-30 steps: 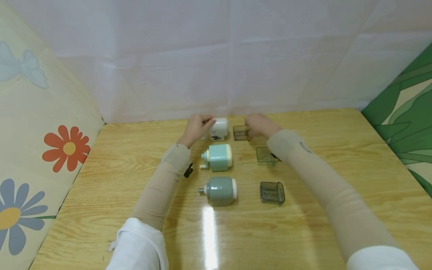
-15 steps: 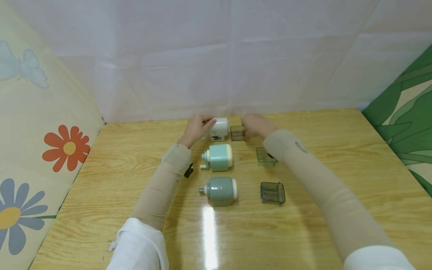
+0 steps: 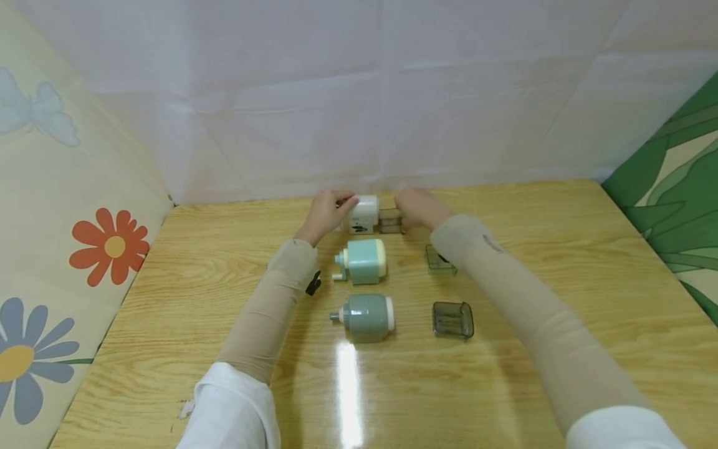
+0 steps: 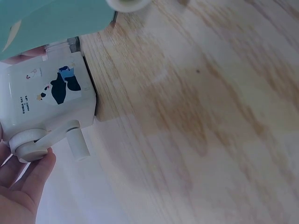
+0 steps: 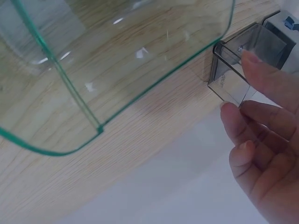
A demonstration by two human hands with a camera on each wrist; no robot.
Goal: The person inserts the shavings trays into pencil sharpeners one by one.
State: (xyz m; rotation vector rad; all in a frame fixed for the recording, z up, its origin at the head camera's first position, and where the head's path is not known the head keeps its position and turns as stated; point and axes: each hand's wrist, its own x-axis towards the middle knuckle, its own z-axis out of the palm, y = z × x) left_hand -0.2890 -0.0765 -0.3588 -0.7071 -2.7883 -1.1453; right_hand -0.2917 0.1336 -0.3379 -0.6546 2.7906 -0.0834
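Observation:
At the back of the table lies a white sharpener [image 3: 363, 215] with a panda print, its crank [image 4: 56, 135] facing the left wrist camera. The left hand [image 3: 328, 214] grips its crank end, fingers [image 4: 39, 172] around the knob side. A smoky clear drawer [image 3: 391, 221] is pinched at its outer end by the right hand [image 3: 422, 209]. In the right wrist view the thumb and fingers of the right hand [image 5: 268, 126] hold the drawer [image 5: 252, 51], whose inner end meets the sharpener body [image 5: 287, 35].
A mint sharpener [image 3: 363, 262] and a grey-green sharpener [image 3: 368, 318] lie nearer on the wooden table [image 3: 392, 393]. To their right are a green clear drawer [image 3: 440, 260], partly under the right forearm, and a dark clear drawer [image 3: 452, 320]. A pale curtain [image 3: 280, 112] hangs behind.
The right hand has moved left with the smoky drawer, closing the gap to the white sharpener. The left hand and the other sharpeners have stayed in place.

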